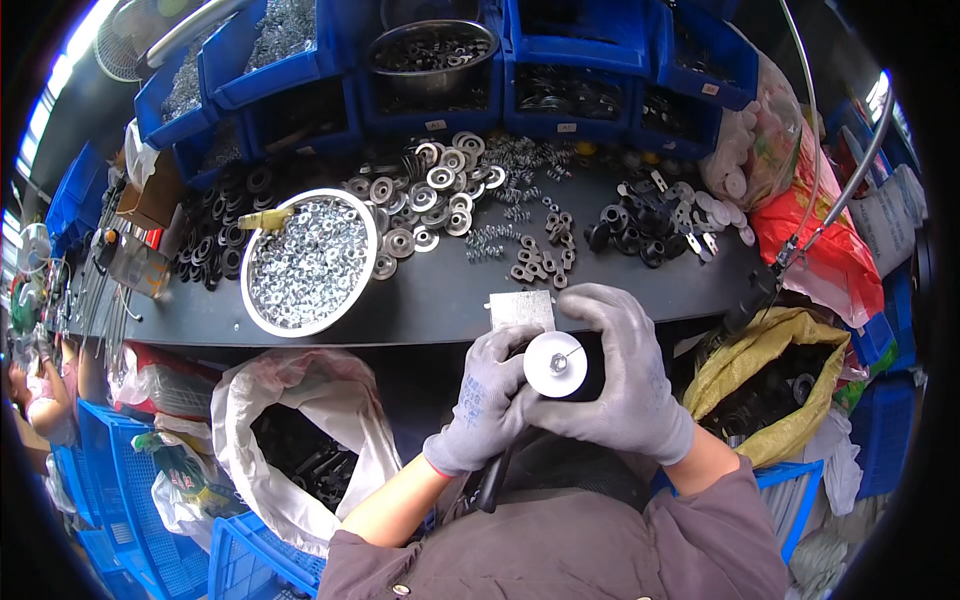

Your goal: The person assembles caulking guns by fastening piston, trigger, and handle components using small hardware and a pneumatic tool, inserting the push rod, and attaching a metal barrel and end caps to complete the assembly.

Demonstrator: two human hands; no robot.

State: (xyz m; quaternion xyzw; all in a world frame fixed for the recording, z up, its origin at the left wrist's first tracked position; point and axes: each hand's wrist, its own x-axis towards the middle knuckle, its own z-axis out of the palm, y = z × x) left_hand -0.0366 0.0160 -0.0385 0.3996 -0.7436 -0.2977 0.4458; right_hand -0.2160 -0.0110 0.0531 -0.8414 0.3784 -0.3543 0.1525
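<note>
A round white disc (568, 381) with a metal piece at its middle faces up in front of my body. My left hand (485, 405), in a grey glove, is closed on the disc's left side, its thumb below the rim. My right hand (635, 390), gloved alike, curves around the right side with fingers and thumb apart. Its thumb lies along the disc's lower edge, and a dark gap shows between disc and palm. Just beyond sits a flat metal block (521, 308) at the bench edge. A black handle (491, 486) sticks out below my left hand.
On the dark bench (430, 312) stand a white bowl of small metal nuts (312, 262), heaped metal discs (440, 180), springs (492, 236) and black parts (640, 225). Blue bins (575, 95) line the back. A white sack (235, 410) and a yellow sack (825, 370) flank me.
</note>
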